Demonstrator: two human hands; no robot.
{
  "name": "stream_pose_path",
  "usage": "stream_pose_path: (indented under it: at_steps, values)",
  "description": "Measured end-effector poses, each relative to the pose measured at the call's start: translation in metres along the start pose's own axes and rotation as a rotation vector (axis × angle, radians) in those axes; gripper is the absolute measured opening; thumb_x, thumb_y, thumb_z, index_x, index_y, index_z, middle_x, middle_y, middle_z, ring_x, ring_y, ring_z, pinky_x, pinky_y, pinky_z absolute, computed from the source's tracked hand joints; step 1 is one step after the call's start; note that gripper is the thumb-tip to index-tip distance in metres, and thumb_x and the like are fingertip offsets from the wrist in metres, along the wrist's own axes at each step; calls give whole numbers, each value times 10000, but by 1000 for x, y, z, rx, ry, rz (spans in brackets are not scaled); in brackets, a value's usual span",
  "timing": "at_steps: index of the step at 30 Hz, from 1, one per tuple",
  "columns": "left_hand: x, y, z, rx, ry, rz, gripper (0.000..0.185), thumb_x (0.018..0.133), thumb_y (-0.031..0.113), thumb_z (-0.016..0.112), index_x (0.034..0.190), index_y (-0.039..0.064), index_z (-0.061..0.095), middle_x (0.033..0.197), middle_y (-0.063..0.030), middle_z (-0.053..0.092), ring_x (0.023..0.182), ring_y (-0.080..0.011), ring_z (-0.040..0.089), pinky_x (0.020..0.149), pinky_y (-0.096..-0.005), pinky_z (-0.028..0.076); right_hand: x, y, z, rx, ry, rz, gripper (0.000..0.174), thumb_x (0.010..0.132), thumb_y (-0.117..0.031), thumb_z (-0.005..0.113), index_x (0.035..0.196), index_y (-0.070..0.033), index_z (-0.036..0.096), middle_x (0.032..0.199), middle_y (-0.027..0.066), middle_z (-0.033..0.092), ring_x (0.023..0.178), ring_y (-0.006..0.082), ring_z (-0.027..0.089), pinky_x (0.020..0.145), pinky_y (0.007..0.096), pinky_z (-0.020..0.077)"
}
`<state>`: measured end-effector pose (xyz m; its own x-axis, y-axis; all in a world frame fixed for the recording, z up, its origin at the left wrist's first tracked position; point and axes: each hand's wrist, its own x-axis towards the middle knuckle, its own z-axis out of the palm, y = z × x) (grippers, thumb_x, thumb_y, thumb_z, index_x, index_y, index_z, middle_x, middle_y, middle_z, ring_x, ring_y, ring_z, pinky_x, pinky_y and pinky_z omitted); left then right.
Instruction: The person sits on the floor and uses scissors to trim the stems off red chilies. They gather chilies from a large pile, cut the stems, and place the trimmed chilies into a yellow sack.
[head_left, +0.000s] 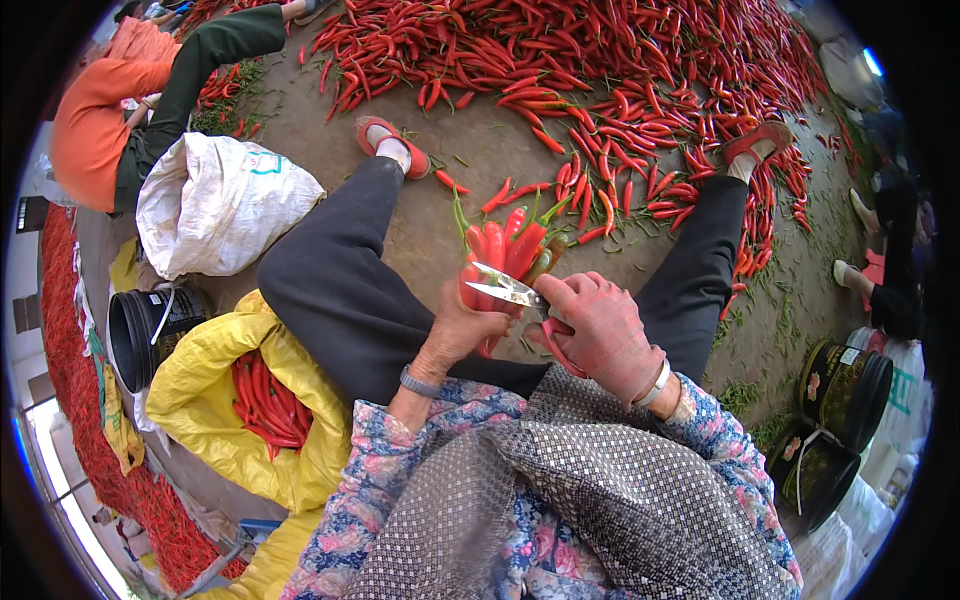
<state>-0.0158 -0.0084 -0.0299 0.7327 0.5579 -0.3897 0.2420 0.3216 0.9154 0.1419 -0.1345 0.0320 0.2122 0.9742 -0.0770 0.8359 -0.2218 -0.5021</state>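
A bunch of red chili peppers (493, 246) stands upright in the grip of my left hand (459, 311), with several green stems pointing away from me. A darker greenish-brown pepper (553, 253) shows on the bunch's right side. My right hand (604, 337), in a thin reddish glove, holds scissors (508, 288) with red handles. Their blades are parted and lie across the front of the bunch, close to the left thumb and fingers. Whether the blades touch a pepper I cannot tell. Between my legs, loose red peppers lie on the floor just beyond the bunch.
A large heap of red chilies (570, 45) covers the floor ahead. At left are a yellow woven sack (199, 390) with peppers inside, a black bucket (154, 330) and a white sack (225, 206). Black buckets (844, 390) stand at right. Another person (97, 135) sits at upper left.
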Motion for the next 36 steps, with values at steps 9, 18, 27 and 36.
stream_pose_path:
  at_steps: [9,18,27,36]
  values:
    - [8,-17,1,-5,-15,-82,394,678,-60,671,1053,-11,561,748,-38,622,548,-90,578,476,-255,500,-16,18,-2,385,-133,200,420,753,-286,775,1064,-67,599,645,125,557,636,321,604,566,410,455]
    - [11,-28,10,236,-56,50,529,641,-73,626,1159,7,556,873,-42,630,762,-112,606,641,-264,523,-11,23,13,-4,-11,30,487,765,-391,740,1118,-105,567,721,123,592,703,323,618,608,422,493]
    - [14,-30,11,232,-2,103,542,621,-71,654,1152,-15,559,980,-27,623,907,-115,572,842,-270,482,-20,29,1,243,-84,254,380,819,-413,690,1016,-109,576,723,90,615,697,335,628,609,440,480]
    - [12,-35,13,555,18,188,543,655,-45,665,1184,16,557,922,-141,672,872,-163,649,806,-309,499,-14,29,14,5,-178,187,458,781,-409,732,1102,-108,604,733,110,621,724,332,631,622,429,489]
